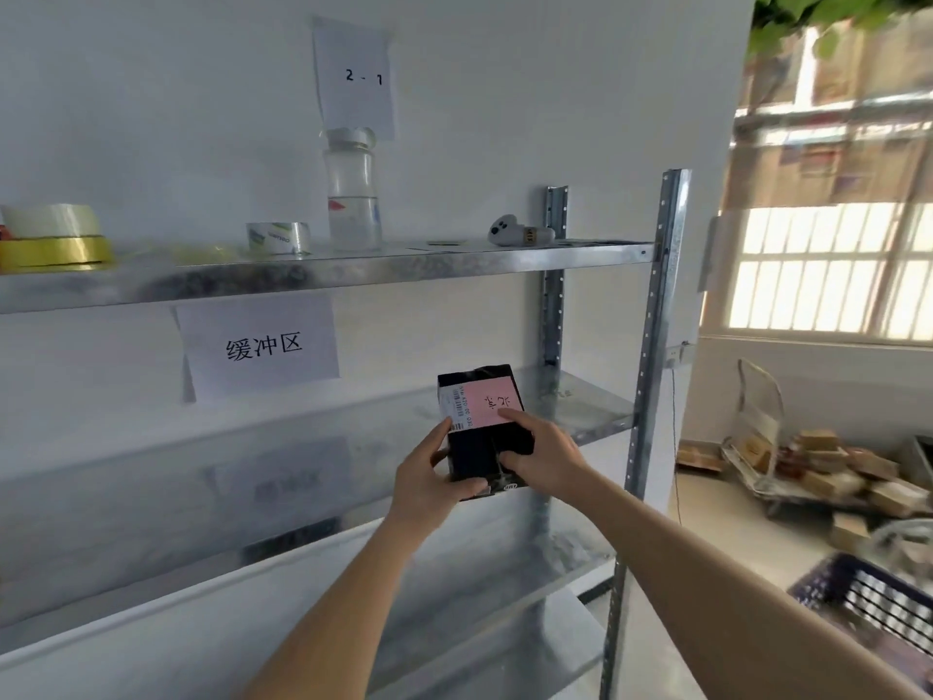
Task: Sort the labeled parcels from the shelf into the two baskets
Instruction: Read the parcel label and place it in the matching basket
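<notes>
a parcel storeroom or small warehouse: bare metal shelving (651,305) with paper zone signs (260,346) taped up, tape rolls (55,237) on top, a cart (787,477) piled with cardboard boxes (853,472), and a basket (878,598) on the floor.

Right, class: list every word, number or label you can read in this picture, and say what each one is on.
"2 - 1": paper sheet on the wall above the top shelf.
"缓冲区": paper sign under the top shelf.
Pink label on the black parcel: handwriting not clearly readable.
Barcode sticker: too small.
Tape roll print: blurred.
</notes>
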